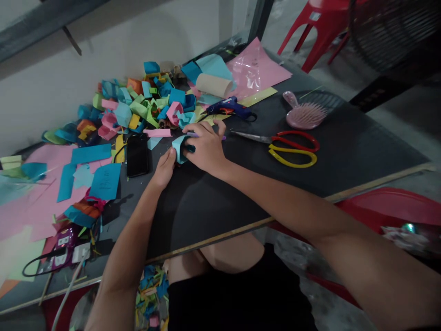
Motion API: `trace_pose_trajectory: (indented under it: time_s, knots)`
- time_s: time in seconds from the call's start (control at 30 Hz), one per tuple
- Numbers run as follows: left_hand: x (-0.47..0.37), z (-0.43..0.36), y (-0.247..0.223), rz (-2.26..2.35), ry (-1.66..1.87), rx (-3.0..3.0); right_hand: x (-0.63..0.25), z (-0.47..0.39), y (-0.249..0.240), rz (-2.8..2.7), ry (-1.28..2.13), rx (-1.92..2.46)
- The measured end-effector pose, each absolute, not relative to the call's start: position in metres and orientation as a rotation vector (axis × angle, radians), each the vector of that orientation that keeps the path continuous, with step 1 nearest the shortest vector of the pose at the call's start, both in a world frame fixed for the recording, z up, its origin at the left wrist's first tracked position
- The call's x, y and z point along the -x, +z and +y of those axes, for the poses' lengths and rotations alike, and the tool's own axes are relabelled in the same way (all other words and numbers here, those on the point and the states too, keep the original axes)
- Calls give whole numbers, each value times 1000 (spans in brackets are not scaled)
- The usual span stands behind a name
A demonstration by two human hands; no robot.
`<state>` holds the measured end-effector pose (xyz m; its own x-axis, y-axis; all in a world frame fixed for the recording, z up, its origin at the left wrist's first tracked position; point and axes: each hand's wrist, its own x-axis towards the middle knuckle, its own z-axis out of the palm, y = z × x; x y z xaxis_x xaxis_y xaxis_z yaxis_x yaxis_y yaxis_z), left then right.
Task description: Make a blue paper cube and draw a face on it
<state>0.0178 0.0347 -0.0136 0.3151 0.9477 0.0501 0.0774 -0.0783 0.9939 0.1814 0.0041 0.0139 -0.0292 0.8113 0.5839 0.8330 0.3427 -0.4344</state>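
A small light-blue folded paper piece (178,148) is held over the dark table (200,207). My left hand (165,166) pinches its left side between thumb and fingers. Curved around its right side is my right hand (206,146), with fingers bent against the paper and the index finger raised. A purple pen-like stick (193,134) shows beneath the right fingers. Left of my hands lies a black phone (137,155). Scissors with red and yellow handles (292,149) lie open to the right.
Behind my hands are a heap of coloured paper shapes (138,103), a blue glue gun (231,108) and a cardboard roll (213,85). A pink hairbrush (305,115) lies at the right. Paper sheets (41,193) cover the left side. A fan (389,37) stands beyond the table.
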Motion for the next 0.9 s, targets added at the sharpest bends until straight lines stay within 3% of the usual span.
trace_pose_trajectory:
  time_s: [0.9]
  knots:
    - [-27, 32, 2, 912, 962, -1087, -184, 4, 16, -1901, -97, 1391]
